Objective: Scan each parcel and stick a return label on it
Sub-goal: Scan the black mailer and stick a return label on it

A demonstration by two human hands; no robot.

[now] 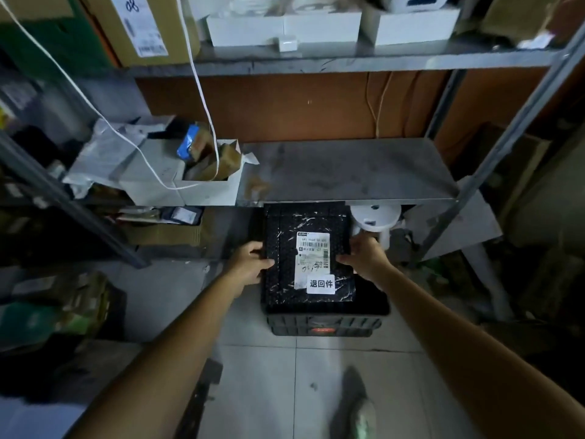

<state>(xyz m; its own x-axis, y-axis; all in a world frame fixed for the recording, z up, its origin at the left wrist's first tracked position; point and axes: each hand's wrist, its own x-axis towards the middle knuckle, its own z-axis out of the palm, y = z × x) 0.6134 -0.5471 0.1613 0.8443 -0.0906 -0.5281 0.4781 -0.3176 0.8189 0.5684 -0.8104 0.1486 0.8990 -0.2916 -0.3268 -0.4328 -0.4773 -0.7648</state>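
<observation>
A black parcel (285, 274) wrapped in black plastic lies over a black plastic crate (326, 324) on the floor. A white shipping label with a barcode (313, 251) is stuck on its top, and a smaller white return label (321, 284) with black characters sits at that label's lower right. My left hand (248, 264) grips the parcel's left edge, thumb on top. My right hand (365, 255) grips the right edge, thumb on the shipping label's side.
A bare metal shelf (348, 172) runs just above the crate. A white box with small packages (190, 182) sits at its left, with a white cable (202, 99) hanging over it. A white round stool (375, 217) stands behind the crate. Cluttered shelving lines the left side.
</observation>
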